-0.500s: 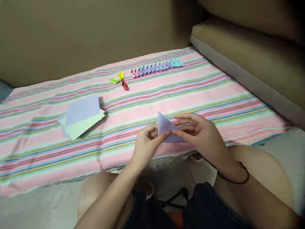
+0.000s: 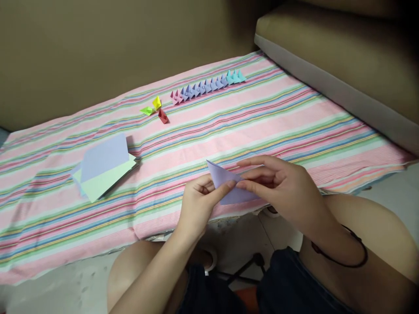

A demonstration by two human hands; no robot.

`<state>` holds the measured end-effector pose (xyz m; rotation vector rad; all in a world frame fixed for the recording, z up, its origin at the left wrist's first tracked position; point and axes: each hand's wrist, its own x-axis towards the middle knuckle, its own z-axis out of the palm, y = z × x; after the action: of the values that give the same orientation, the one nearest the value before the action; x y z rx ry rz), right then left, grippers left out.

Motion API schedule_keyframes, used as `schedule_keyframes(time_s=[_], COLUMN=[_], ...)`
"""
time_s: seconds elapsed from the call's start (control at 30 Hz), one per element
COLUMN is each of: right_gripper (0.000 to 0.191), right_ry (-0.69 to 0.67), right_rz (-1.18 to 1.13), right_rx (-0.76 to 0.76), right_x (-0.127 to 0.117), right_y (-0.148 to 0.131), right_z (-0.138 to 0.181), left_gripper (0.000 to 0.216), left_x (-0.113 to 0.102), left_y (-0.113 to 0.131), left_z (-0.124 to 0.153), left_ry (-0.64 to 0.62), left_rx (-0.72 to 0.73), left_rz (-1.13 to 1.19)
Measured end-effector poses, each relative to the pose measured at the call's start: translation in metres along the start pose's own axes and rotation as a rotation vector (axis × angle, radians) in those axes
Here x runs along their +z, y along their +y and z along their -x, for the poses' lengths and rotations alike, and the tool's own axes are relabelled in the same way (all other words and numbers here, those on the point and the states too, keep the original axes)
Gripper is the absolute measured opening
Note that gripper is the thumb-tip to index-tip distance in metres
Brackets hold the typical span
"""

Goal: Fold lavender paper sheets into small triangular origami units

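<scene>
Two hands are meeting over the near edge of the striped cloth (image 2: 294, 126), roughly midway along it. The left hand (image 2: 200, 199) is curling its fingers under and pressing its thumb on top, pinching the folded lavender paper (image 2: 225, 188). The right hand (image 2: 285, 188) is gripping the same sheet between thumb tip and index tip, with its remaining fingers stretching out flat above. Both thumbs are nearly touching on the paper's upper face. A black band (image 2: 358, 261) is circling the right forearm.

Against the earlier frame, the paper is lying lower and flatter, and the right fingers are covering less of it, so more lavender is showing beneath them.

The paper is forming a triangle. Its sharp tip is pointing up and left, towards the cloth's far left corner, and its long edge is running from that tip down to the right.

A stack of loose sheets (image 2: 104, 168) is lying towards the left edge. Three small folded pieces (image 2: 154, 109) and a row of folded pieces (image 2: 207, 85) are sitting along the far edge. A cushion (image 2: 334, 56) is bordering the right edge.
</scene>
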<state>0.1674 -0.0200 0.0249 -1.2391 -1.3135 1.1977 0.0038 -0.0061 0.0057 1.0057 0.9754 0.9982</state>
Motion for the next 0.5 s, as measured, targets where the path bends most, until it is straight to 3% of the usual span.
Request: schedule_keyframes(time_s=[0.23, 0.5], right_gripper=[0.024, 0.021], right_ry=[-0.010, -0.063], right_rz=[0.063, 0.116], right_rx=[-0.017, 0.007], right_x=[-0.0020, -0.0062], right_y=[0.0002, 0.0008], right_z=[-0.0018, -0.0030], left_gripper=[0.010, 0.003], left_x=[0.0007, -0.0054], left_y=[0.0028, 0.0086], left_z=[-0.0021, -0.0023], left_ry=[-0.031, 0.006], left_rx=[-0.037, 0.034], left_rz=[0.017, -0.048])
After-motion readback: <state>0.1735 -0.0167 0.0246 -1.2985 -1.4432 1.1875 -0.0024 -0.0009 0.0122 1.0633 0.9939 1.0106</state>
